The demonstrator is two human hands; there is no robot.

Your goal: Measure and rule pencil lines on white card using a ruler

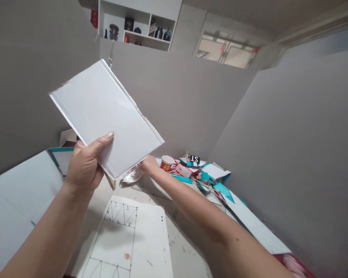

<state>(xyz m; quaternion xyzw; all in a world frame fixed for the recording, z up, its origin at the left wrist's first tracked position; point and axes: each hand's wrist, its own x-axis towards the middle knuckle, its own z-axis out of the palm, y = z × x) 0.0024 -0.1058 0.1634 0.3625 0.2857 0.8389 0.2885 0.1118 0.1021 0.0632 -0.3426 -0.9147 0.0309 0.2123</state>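
Observation:
My left hand (pixel 88 162) grips a white cardboard panel (pixel 104 112) by its lower left edge, thumb flat on the face and the other fingers behind it. The panel is tilted above the table, with raised strips along its long sides and a slightly ragged right edge. Reaching forward, my right hand (pixel 147 164) is at the panel's lower right corner; its fingers are hidden behind the panel, near a crumpled whitish wrapper (pixel 132 175). Below both arms lies a white sheet (pixel 150 231) with ruled lines and triangles drawn on it.
A red paper cup (pixel 167 163) stands at the back among teal and white cardboard scraps (pixel 211 172) and thin sticks. White boards (pixel 20 193) lie at the left, and a long white strip (pixel 258 227) lies at the right. Grey walls enclose the table (pixel 188 247).

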